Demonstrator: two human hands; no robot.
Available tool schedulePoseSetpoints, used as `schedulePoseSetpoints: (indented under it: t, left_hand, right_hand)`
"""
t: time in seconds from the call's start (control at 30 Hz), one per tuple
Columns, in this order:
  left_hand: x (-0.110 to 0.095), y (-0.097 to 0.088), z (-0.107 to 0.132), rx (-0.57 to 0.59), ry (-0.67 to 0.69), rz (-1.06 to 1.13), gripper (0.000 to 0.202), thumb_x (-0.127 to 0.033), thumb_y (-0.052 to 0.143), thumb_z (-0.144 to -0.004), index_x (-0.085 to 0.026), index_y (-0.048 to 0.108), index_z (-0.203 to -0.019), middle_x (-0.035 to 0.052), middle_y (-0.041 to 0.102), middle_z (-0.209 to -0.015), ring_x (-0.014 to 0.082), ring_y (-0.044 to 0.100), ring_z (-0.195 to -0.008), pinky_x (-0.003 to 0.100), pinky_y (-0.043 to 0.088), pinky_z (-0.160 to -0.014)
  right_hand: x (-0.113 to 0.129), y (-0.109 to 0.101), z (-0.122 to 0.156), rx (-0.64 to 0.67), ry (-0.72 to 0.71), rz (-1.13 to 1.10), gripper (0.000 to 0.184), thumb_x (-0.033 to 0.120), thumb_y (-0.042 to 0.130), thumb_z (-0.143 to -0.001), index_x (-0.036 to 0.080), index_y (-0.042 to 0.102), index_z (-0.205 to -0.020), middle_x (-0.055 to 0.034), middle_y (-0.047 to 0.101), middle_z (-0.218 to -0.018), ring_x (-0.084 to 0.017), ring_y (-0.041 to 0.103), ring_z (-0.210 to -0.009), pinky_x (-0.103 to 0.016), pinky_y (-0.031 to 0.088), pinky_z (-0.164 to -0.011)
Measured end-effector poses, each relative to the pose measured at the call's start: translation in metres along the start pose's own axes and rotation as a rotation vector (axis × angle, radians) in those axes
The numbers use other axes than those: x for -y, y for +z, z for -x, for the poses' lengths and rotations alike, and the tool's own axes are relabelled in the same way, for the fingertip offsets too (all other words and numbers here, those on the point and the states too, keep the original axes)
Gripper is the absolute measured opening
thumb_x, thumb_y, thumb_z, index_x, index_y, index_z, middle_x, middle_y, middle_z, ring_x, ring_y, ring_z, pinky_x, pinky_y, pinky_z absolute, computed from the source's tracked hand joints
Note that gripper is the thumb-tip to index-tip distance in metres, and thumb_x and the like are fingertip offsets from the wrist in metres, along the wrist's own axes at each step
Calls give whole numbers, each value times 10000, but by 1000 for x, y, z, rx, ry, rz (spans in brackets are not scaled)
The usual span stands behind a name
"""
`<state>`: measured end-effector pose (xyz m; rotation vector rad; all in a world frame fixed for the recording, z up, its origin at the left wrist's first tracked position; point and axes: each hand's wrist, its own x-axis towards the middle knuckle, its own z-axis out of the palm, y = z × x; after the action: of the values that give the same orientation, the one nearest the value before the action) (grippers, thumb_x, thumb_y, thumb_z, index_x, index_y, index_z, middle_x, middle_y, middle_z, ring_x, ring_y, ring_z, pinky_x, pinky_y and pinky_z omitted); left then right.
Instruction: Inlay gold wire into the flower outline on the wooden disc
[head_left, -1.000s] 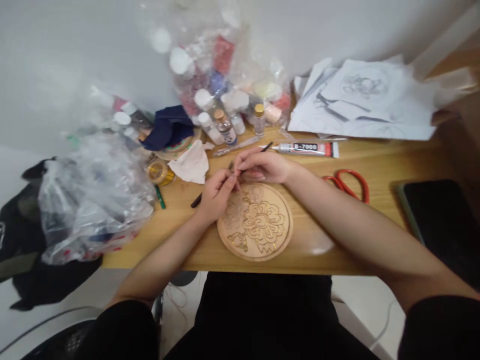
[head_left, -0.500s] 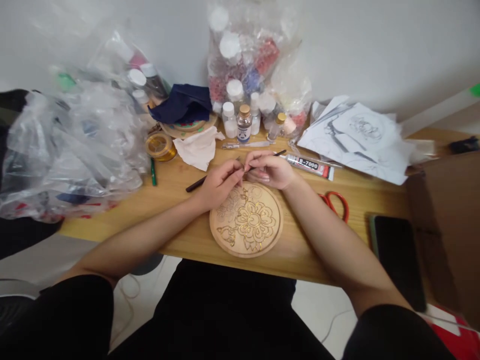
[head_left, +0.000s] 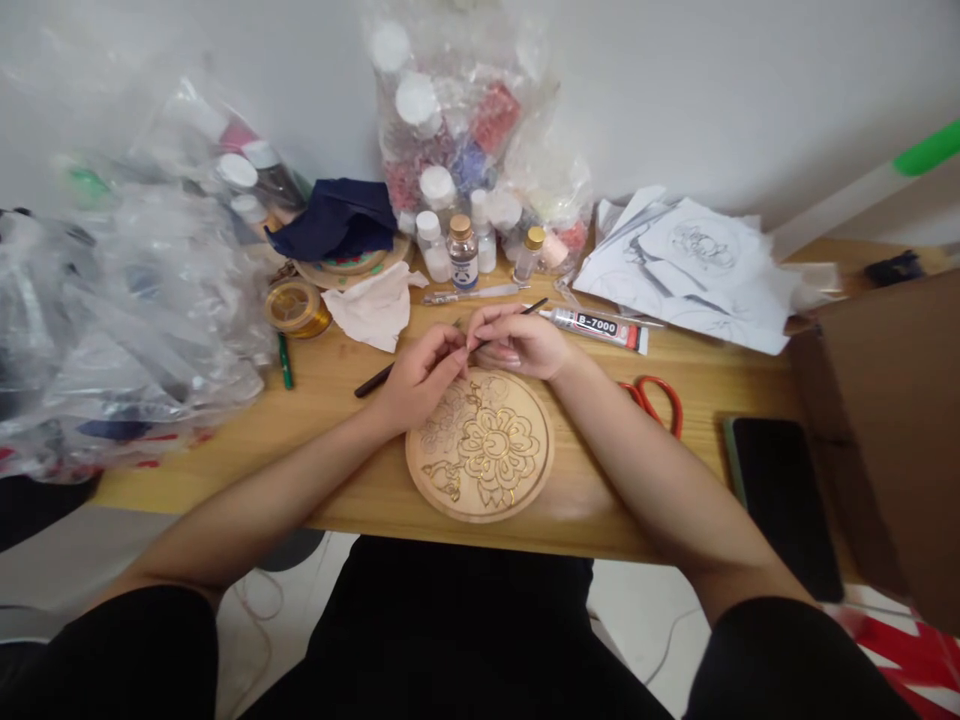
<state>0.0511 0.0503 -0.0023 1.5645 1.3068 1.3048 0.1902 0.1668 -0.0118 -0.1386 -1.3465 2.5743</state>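
Where the hands meet: left hand (head_left: 416, 378) pinches black stick (head_left: 373, 381), right hand (head_left: 525, 343) pinches thin pick (head_left: 536, 304), over carved disc (head_left: 480, 455).
Beyond hands: plastic bag (head_left: 525, 170) holding white-capped jars (head_left: 416, 100).

The one legend that reads clearly is "B-7000", in white characters on a dark band along the glue tube (head_left: 598, 326). The tube lies on the worktop (head_left: 337, 400) just beyond the right hand (head_left: 525, 345) and out to its right side, and a red band follows the dark one at the end farther from the hands. Straight beyond the hands, a small gold-capped bottle (head_left: 463, 255) carries a pale label with dark print, too small to make out. The paper sheets (head_left: 697, 265), farther out to the right of the right hand, show line drawings only, with no lettering that can be read.
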Motion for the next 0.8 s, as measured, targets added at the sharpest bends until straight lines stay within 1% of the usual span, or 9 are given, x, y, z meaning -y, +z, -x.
schedulePoseSetpoints:
  t: [0.13,0.3,0.57,0.8]
  left_hand:
    - [2,-2,0,13,5,-6,212,-431,536,-951,-230,549,-884,-31,590,-677,113,569,-617,255,493,-586]
    - [0,-2,-1,27,0,-8,223,-433,544,-944,-227,559,-862,-31,588,-694,110,567,-631,260,504,-598]
    - [0,-2,0,23,-29,-28,229,-400,559,-932,-210,563,-806,-33,585,-686,103,564,-632,255,483,-604]
    - [0,-1,0,30,-76,-64,225,-395,547,-927,-196,541,-824,-36,558,-703,109,541,-645,252,451,-609]
  right_hand:
    - [0,-1,-1,8,-11,-10,113,206,582,-820,117,613,-758,106,388,-404,-27,306,-360,-167,249,-405]
    - [-1,-1,-1,26,-16,-21,115,185,553,-817,114,617,-753,98,404,-397,-27,296,-358,-159,240,-394]
    - [1,0,0,42,-18,-26,103,185,563,-804,113,612,-749,102,398,-397,-26,312,-359,-157,251,-407]
    - [1,-4,1,25,17,-23,104,166,541,-797,120,604,-729,103,387,-405,-30,321,-356,-160,273,-424]
